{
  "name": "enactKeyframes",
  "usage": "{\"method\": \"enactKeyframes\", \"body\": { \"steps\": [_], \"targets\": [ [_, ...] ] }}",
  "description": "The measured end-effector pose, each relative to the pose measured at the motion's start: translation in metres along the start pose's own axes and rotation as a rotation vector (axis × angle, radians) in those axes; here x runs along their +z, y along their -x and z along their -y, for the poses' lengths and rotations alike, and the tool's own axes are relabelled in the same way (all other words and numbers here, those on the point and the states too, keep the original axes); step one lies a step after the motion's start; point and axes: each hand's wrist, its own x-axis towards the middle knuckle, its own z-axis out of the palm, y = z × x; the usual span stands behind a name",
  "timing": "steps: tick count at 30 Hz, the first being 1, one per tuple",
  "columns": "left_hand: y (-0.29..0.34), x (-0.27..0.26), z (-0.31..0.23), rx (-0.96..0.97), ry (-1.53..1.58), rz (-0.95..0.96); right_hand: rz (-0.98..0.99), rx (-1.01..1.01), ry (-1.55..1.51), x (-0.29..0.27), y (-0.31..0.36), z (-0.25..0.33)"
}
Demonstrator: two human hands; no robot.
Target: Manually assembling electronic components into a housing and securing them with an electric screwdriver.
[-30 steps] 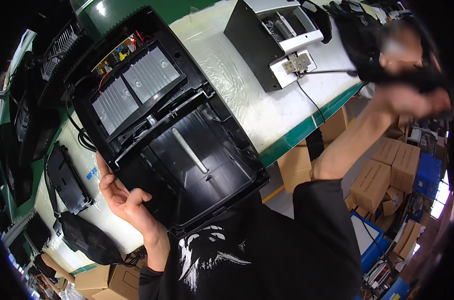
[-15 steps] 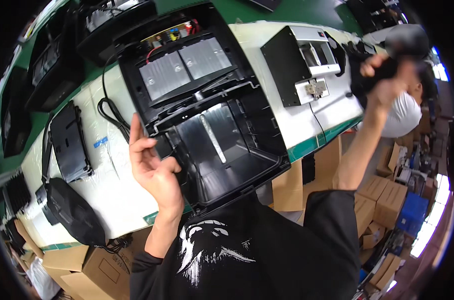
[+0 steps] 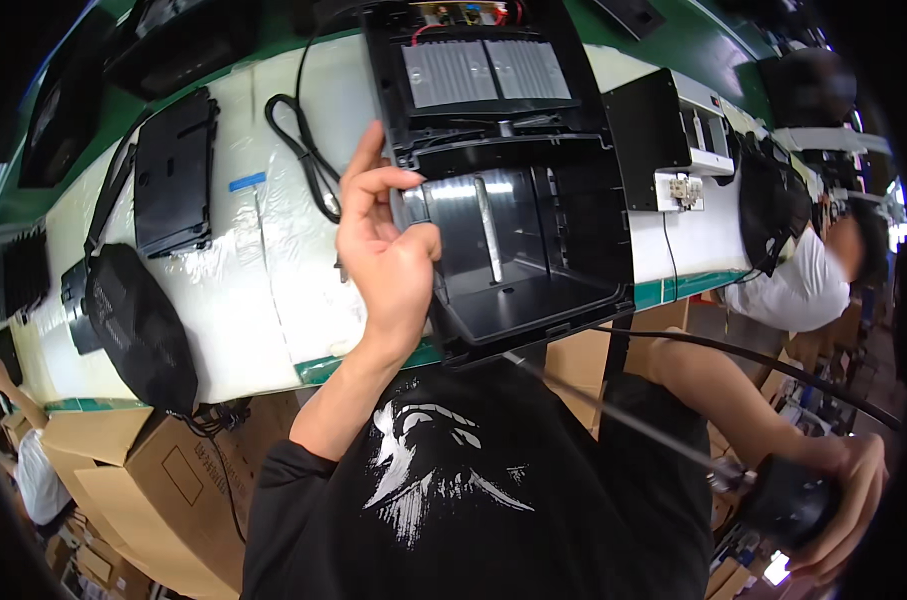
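A black plastic case (image 3: 529, 305) lies opened out on the bench; metal plates (image 3: 494, 75) and wires fill its far half, and its near half is a hollow box. My left hand (image 3: 389, 240) is at the box's left wall, middle finger and thumb bent over the edge, forefinger stretched along it. Down at the right, my right hand (image 3: 844, 500) is closed around the black body of a power screwdriver (image 3: 789, 500). Its long thin shaft (image 3: 624, 415) slants toward the case's near edge. Where the tip ends is hard to make out.
Right of the case stands a black-and-white metal device (image 3: 654, 130). Leftward lie a coiled black cable (image 3: 309, 155), a black panel (image 3: 174, 175) and a black pouch (image 3: 139, 330). Cardboard boxes (image 3: 164, 490) stand below the bench. Another person (image 3: 799, 285) is at the right. A black cable (image 3: 764, 355) crosses above my right forearm.
My right hand has come down from its raised position at the right, bringing the screwdriver low beside me. The view has shifted; my left hand stays at the case's left wall.
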Motion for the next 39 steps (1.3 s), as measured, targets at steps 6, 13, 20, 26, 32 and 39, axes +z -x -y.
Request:
{"method": "enactKeyframes", "body": {
  "steps": [6,13,20,26,32,39],
  "targets": [
    [0.001,-0.007,0.001,0.011,0.003,-0.012,-0.139,0.066,-0.024,-0.003,0.011,-0.059],
    [-0.001,-0.006,0.002,-0.017,0.025,-0.018,-0.240,0.067,0.067,0.001,0.024,-0.069],
    [-0.001,-0.009,0.005,0.036,-0.049,0.006,-0.167,0.143,0.349,0.002,0.069,-0.085],
    [0.000,-0.007,0.004,0.043,-0.031,0.006,-0.200,0.291,0.395,-0.003,0.067,-0.073],
    [0.000,-0.007,0.004,0.006,-0.014,-0.017,-0.223,0.440,0.440,0.008,0.078,-0.102],
    [-0.001,-0.008,0.004,0.010,-0.016,-0.018,-0.240,0.608,0.497,0.012,0.082,-0.092]
  ]
}}
